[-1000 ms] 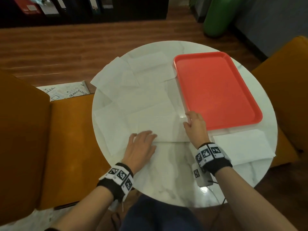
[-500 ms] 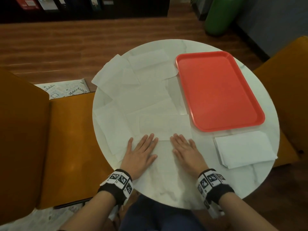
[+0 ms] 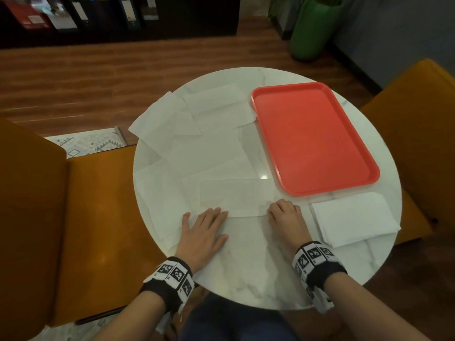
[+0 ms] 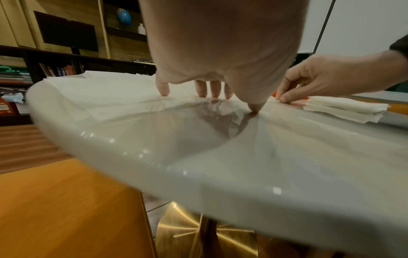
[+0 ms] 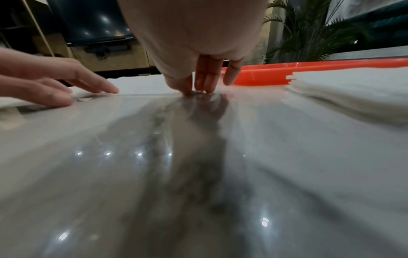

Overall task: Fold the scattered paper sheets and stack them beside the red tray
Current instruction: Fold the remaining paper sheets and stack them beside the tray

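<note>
The left hand [image 3: 204, 230] lies flat on the round white marble table [image 3: 246, 271], palm down, fingers straight and a little spread, their tips resting on the near edge of a folded white paper sheet [image 3: 236, 195]; its thumb touches bare marble. The right hand [image 3: 285, 217] sits at the sheet's near right corner with its knuckles raised and its fingers bent downward. In the left wrist view its thumb and fingertips [image 4: 284, 99] meet at the paper's edge as if pinching it, though whether the paper is actually lifted cannot be told. Both wrists wear black bands with black-and-white square markers.

The red rectangular plastic tray [image 3: 312, 136] stands on the far right of the table with nothing in it.

The folded sheet is a long narrow strip lying near the front of the table, just left of the tray's near corner and apart from it. Behind and left of it, more loose white paper sheets [image 3: 197, 134] overlap one another, 1 hanging over the table's left rim. A neat stack of folded white sheets [image 3: 354, 217] lies just in front of the tray's near edge, right of the right hand.
</note>
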A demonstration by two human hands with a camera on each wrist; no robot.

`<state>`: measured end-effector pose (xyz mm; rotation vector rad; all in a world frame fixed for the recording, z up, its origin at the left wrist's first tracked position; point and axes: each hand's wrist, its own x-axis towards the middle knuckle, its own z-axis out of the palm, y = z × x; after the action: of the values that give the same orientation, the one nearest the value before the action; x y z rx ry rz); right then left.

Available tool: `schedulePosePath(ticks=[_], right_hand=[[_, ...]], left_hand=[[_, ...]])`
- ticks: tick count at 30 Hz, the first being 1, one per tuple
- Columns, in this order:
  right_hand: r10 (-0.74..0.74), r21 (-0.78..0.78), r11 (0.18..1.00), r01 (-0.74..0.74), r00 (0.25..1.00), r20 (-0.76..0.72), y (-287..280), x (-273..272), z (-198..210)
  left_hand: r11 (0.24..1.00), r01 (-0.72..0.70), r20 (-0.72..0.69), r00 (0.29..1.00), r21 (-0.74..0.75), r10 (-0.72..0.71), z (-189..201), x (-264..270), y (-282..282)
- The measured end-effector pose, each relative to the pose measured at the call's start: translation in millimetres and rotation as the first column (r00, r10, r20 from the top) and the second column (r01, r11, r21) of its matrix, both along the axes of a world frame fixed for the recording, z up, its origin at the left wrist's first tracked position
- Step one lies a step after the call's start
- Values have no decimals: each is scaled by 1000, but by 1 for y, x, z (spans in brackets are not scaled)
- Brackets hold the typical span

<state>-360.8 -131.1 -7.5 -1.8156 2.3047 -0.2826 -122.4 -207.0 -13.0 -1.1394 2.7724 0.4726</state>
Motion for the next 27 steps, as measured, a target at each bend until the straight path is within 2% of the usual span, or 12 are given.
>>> schedulePosePath(ticks=[2,5,7,9,12,15,18,21,24,27], right_hand=[[-3,32,999,4,1000,-17,2,3,5],[-30,29,999,29,999,33,9,5,19],[-73,-43,996,81,987,146,14,6,39],[-112,-103,983,153,937,330,20,5,65],[-190,-68,957,283,785,589,32,-6,95],[-231,1,932,363,590,774,49,-21,115],[-264,-40,858,512,506,821,61,-39,125],[-332,-6,760,650,395,856,78,-69,120],[-416,130,666,735,221,882,95,-109,105],[-530,256,591,765,129,838,109,-143,92]], left_hand=[[1000,-25,-6,1000,-14,25,9,-8,-2],[997,-27,-41,999,-65,25,16,-20,-7],[995,10,-76,997,-103,-18,23,-32,-9],[992,41,-127,990,-118,-56,37,-47,-11],[996,81,-269,961,24,-71,59,-68,-17],[928,168,-440,898,333,-5,86,-81,-18],[835,250,-470,883,490,12,105,-92,-15],[800,258,-476,878,542,39,110,-95,-14],[767,170,-447,879,618,166,106,-82,-16],[763,23,-389,870,646,303,94,-47,-24]])
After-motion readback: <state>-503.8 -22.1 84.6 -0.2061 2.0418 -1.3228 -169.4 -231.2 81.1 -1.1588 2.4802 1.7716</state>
